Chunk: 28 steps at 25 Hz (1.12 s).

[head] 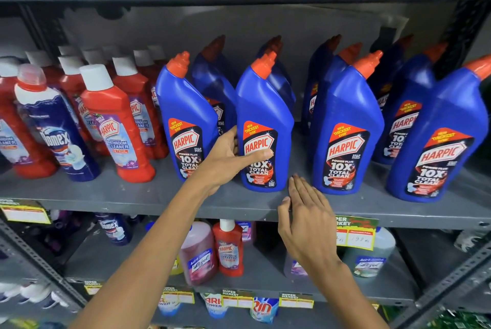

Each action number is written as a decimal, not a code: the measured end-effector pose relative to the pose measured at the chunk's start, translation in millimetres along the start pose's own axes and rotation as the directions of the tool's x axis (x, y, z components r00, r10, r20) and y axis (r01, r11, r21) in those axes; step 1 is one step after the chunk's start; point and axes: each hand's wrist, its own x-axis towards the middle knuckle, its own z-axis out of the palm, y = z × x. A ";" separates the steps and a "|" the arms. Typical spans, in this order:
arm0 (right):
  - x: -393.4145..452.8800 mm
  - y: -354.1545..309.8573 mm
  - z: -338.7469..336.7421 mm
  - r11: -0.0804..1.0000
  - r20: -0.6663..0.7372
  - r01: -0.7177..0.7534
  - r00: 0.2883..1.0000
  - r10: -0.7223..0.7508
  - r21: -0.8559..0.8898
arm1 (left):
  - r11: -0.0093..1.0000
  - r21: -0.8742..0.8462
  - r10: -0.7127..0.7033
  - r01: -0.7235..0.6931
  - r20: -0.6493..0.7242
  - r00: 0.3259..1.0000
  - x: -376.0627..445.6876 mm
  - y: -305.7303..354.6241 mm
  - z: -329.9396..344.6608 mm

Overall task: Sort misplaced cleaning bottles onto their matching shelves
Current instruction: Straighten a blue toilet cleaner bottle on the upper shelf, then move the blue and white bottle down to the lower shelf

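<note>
Grey metal shelf (132, 195) carried blue Harpic bottles (345, 121) to the right of the gripped blue bottle (263, 116); red bathroom-cleaner bottles (117, 126) and one dark Domex bottle (57, 132) stood to its left. Left hand (231, 156) held the gripped blue bottle upright on the shelf, thumb across the label and fingers curled round its left side. Right hand (305, 214) was flat, fingers straight and together, tips just right of that bottle's base.

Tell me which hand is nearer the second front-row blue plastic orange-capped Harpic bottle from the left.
Left. The left hand grips the blue Harpic bottle from its left, thumb across its front; the right hand is open below its lower right corner.
</note>
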 end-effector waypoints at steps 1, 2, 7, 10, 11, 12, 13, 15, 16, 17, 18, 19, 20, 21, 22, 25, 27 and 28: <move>-0.1 -0.3 -0.1 1.000 0.001 -0.001 1.000 0.001 0.001 | 1.000 0.002 0.001 -0.001 -0.011 1.000 -0.7 -0.6 0.7; 0.2 -0.1 0.0 1.000 -0.001 -0.002 1.000 0.002 0.003 | 1.000 0.002 -0.003 0.003 -0.014 1.000 -1.5 -0.9 1.5; -0.5 -0.5 1.5 1.000 -0.041 0.011 0.999 -0.010 0.015 | 0.998 0.031 -0.054 0.055 -0.017 0.998 -15.4 -2.2 5.8; -1.2 0.5 3.4 0.999 -0.069 0.011 0.998 -0.009 0.034 | 0.993 0.074 -0.089 0.093 -0.045 0.995 -46.8 -8.3 5.9; -1.6 1.3 4.6 0.999 -0.079 0.010 0.997 -0.006 0.042 | 0.992 0.081 -0.089 0.095 -0.066 0.994 -64.9 -10.2 2.2; -1.6 1.9 5.2 0.999 -0.086 0.008 0.996 -0.003 0.051 | 0.992 0.082 -0.087 0.095 -0.098 0.991 -84.6 -12.3 -4.3; -1.2 1.2 5.9 0.998 -0.088 0.004 0.996 0.002 0.064 | 0.992 0.086 -0.080 0.092 -0.131 0.988 -105.8 -14.9 -15.2; -1.0 -1.3 5.0 0.993 -0.086 -0.031 0.996 0.040 0.111 | 0.989 0.123 -0.062 0.087 -0.191 0.980 -145.1 -18.6 -44.9; -2.2 -4.1 4.1 0.987 -0.091 -0.057 0.993 0.072 0.153 | 0.985 0.148 -0.056 0.091 -0.223 0.973 -161.6 -19.1 -62.6; -5.1 -8.4 2.5 0.976 -0.110 -0.080 0.989 0.104 0.205 | 0.981 0.170 -0.049 0.096 -0.261 0.964 -174.9 -20.0 -81.1; -9.5 -17.4 1.2 0.961 -0.145 -0.086 0.981 0.127 0.262 | 0.978 0.186 -0.037 0.097 -0.303 0.952 -185.9 -21.8 -102.6; -15.1 -29.2 -0.9 0.946 -0.207 -0.062 0.969 0.133 0.318 | 0.975 0.203 -0.015 0.090 -0.342 0.940 -192.8 -24.2 -123.9; -21.9 -45.5 -2.9 0.931 -0.284 -0.010 0.951 0.121 0.365 | 0.972 0.221 0.015 0.076 -0.384 0.923 -196.3 -26.6 -145.9; -29.5 -66.9 -3.0 0.914 -0.348 0.059 0.933 0.092 0.401 | 0.969 0.239 0.048 0.064 -0.435 0.899 -197.6 -27.8 -168.7; -35.6 -92.7 -1.4 0.892 -0.381 0.133 0.923 0.047 0.432 | 0.966 0.253 0.081 0.053 -0.490 0.868 -196.6 -28.6 -191.1; -41.7 -190.2 16.7 0.823 -0.314 0.266 0.943 -0.113 0.502 | 0.953 0.302 0.208 -0.008 -0.636 0.743 -187.2 -28.3 -260.6; -34.8 -256.4 37.4 0.813 -0.254 0.327 0.940 -0.228 0.482 | 0.945 0.323 0.268 -0.055 -0.665 0.697 -172.5 -29.5 -296.8; -27.0 -286.7 51.5 0.820 -0.230 0.361 0.931 -0.285 0.444 | 0.949 0.311 0.257 -0.058 -0.650 0.715 -162.5 -31.2 -313.1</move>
